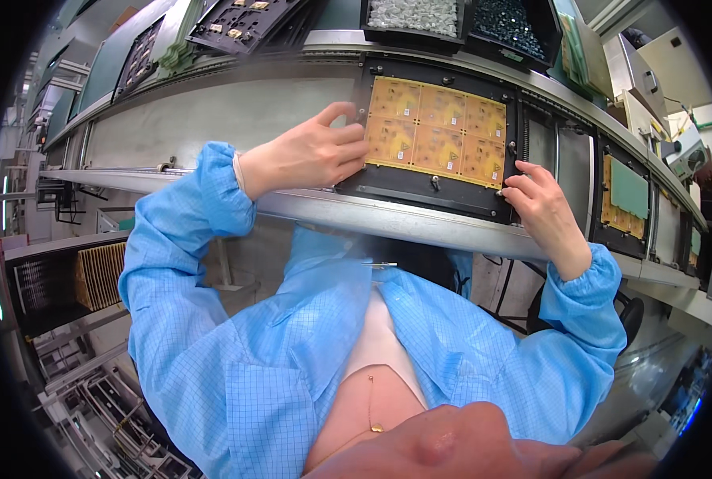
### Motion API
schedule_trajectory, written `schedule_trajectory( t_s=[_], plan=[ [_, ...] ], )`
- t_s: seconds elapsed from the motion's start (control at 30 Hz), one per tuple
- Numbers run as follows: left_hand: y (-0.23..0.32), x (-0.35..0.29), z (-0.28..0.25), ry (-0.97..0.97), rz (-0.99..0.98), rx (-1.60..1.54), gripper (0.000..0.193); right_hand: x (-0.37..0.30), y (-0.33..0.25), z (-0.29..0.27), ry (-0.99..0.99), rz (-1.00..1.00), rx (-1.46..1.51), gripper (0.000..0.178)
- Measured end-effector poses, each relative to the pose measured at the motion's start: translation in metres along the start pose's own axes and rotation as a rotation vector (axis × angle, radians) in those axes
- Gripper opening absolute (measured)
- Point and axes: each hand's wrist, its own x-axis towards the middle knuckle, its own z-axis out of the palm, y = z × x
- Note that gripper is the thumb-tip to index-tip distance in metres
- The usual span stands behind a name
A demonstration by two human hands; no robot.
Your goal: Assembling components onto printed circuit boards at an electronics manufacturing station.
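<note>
A yellow-orange circuit board panel (437,128), split into several sections with small white labels, lies flat in a black carrier frame (408,185) on the conveyor. My left hand (308,153) is at the frame's left side, its fingers curled at the edge beside the panel. At the lower right corner, my right hand (541,203) has bent fingers against the frame's edge, close to a small metal clamp knob (512,148). The undersides of both hands' fingertips are hidden.
Black bins of clear parts (414,16) and dark parts (507,30) stand beyond the conveyor rail (388,215). Black trays (244,24) are stacked at the far left. Another carrier with a green sheet (629,190) sits to the right. A rack of boards (100,275) stands lower left.
</note>
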Motion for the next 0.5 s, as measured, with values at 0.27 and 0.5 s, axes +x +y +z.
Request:
schedule_trajectory(
  t_s=[0.27, 0.5],
  plan=[
    [-0.02, 0.008, 0.001, -0.149, 0.308, 0.088, 0.008, 0.022, 0.006, -0.003, -0.205, -0.226, -0.271, 0.015],
    [-0.005, 0.039, 0.003, -0.061, -0.148, -0.296, 0.027, 0.037, 0.014, -0.015, -0.227, -0.161, -0.093, 0.013]
  ],
)
